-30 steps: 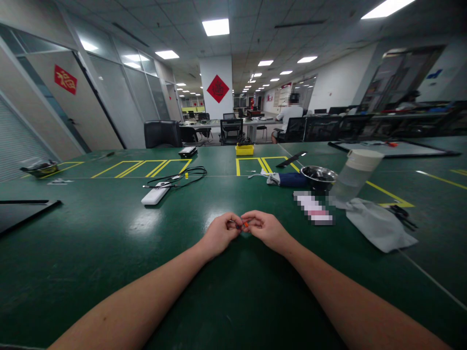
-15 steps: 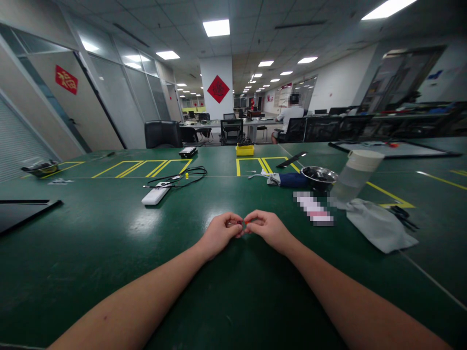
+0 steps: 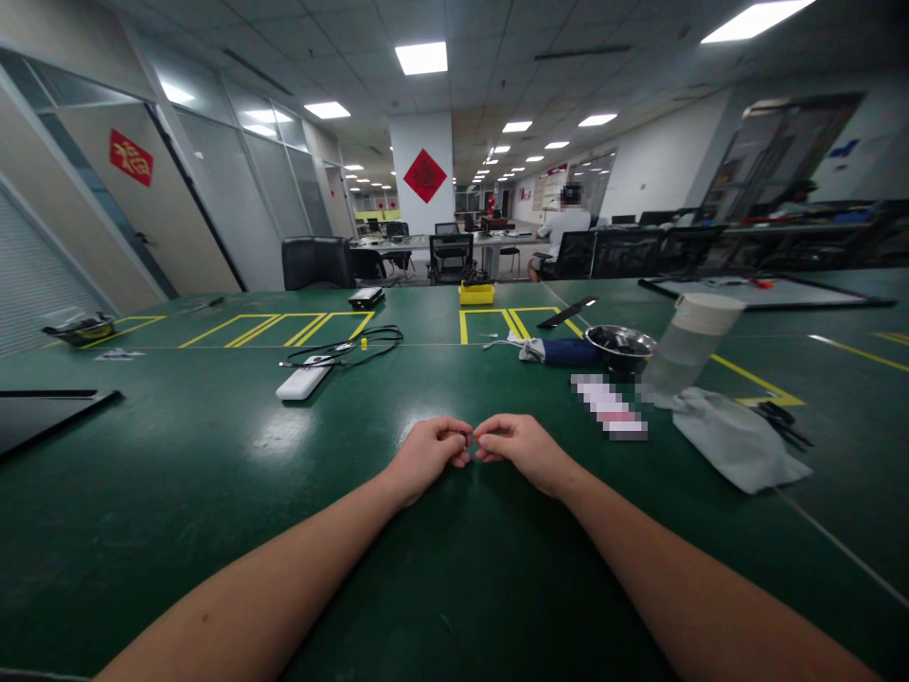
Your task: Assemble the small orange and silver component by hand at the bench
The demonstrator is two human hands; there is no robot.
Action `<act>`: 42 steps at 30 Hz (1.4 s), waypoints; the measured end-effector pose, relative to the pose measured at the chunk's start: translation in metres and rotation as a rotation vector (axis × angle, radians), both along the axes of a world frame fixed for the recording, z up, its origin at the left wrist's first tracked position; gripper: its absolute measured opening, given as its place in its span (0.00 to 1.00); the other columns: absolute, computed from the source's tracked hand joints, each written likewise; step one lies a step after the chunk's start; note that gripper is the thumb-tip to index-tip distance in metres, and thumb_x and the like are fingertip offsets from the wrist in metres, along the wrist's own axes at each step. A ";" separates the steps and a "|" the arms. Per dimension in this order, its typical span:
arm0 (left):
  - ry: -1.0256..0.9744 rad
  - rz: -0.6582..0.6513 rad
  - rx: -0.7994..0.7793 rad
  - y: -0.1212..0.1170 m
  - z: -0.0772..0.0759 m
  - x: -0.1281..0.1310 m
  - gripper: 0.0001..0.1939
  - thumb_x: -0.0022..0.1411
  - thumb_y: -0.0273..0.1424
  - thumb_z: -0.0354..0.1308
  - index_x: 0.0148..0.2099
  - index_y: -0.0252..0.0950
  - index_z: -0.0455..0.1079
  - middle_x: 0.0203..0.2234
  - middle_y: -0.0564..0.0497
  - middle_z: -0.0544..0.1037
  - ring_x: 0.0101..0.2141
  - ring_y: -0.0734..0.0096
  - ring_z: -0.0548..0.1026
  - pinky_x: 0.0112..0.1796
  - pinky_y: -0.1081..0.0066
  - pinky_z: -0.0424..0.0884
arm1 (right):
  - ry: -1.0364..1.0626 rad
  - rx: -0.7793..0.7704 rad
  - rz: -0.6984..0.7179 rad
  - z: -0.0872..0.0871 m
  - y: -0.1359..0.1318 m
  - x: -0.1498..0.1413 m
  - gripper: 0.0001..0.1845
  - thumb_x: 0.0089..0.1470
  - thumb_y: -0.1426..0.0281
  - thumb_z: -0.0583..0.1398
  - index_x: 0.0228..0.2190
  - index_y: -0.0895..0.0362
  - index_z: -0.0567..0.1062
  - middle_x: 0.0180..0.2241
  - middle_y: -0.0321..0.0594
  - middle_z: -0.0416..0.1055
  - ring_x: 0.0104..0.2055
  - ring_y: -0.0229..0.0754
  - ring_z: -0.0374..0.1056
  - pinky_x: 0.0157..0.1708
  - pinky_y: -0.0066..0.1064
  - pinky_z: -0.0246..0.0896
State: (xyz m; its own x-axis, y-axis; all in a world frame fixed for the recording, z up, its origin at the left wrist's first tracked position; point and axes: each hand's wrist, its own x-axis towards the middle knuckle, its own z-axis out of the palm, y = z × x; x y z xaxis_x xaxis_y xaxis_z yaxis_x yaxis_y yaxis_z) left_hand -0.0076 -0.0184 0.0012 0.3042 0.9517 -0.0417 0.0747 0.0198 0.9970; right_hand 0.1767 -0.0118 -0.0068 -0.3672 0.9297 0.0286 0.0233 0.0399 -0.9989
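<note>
My left hand (image 3: pixel 428 452) and my right hand (image 3: pixel 521 447) meet fingertip to fingertip just above the green table (image 3: pixel 454 568), both with thumb and forefinger pinched. A tiny dark thing (image 3: pixel 467 439) shows at the left fingertips, too small to name. Whatever my right fingers pinch is hidden by them. Beyond my left hand lies a white power bank (image 3: pixel 304 379) with a black cable (image 3: pixel 376 337) trailing over it. A flat pinkish-white thing (image 3: pixel 609 407), blurred out, rests to the right of my right hand.
At the right stand a metal bowl (image 3: pixel 620 349), a clear jug with a pale lid (image 3: pixel 686 350) and a grey cloth pouch (image 3: pixel 731 440). A navy umbrella-like roll (image 3: pixel 572 351) lies beside the bowl. Farther back is a yellow box (image 3: pixel 476 293). A person (image 3: pixel 566 227) sits in the background.
The fingertips have shifted slightly. Small dark-red and orange bits visible between them earlier are now mostly covered. Both hands sit a touch lower in view; objects on the table stay put.
</note>
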 end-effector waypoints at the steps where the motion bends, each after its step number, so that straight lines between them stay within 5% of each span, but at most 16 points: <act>1: -0.014 -0.003 -0.019 0.000 0.000 0.000 0.11 0.54 0.26 0.56 0.41 0.31 0.72 0.28 0.49 0.77 0.24 0.77 0.74 0.29 0.76 0.71 | -0.004 -0.003 -0.003 0.000 0.000 0.000 0.13 0.48 0.67 0.64 0.35 0.62 0.76 0.28 0.41 0.75 0.31 0.40 0.73 0.35 0.33 0.70; 11: -0.081 0.001 -0.151 0.001 -0.001 -0.002 0.10 0.55 0.26 0.57 0.41 0.30 0.69 0.28 0.47 0.76 0.23 0.76 0.76 0.25 0.77 0.71 | 0.025 -0.053 0.005 0.001 -0.001 -0.001 0.14 0.47 0.69 0.65 0.37 0.62 0.73 0.28 0.39 0.73 0.28 0.36 0.71 0.32 0.30 0.68; 26: -0.185 0.002 -0.214 0.003 -0.001 -0.001 0.11 0.53 0.20 0.59 0.41 0.30 0.68 0.30 0.47 0.77 0.27 0.74 0.78 0.32 0.76 0.75 | 0.035 -0.060 0.007 0.002 -0.001 -0.001 0.16 0.45 0.73 0.64 0.39 0.61 0.72 0.31 0.40 0.73 0.28 0.36 0.71 0.34 0.31 0.69; 42: -0.177 -0.035 -0.118 0.001 -0.002 -0.001 0.13 0.48 0.23 0.65 0.38 0.31 0.69 0.28 0.49 0.77 0.27 0.77 0.75 0.31 0.77 0.71 | 0.021 -0.050 -0.021 0.002 -0.001 -0.001 0.16 0.44 0.74 0.64 0.38 0.61 0.72 0.31 0.40 0.74 0.29 0.37 0.73 0.34 0.32 0.71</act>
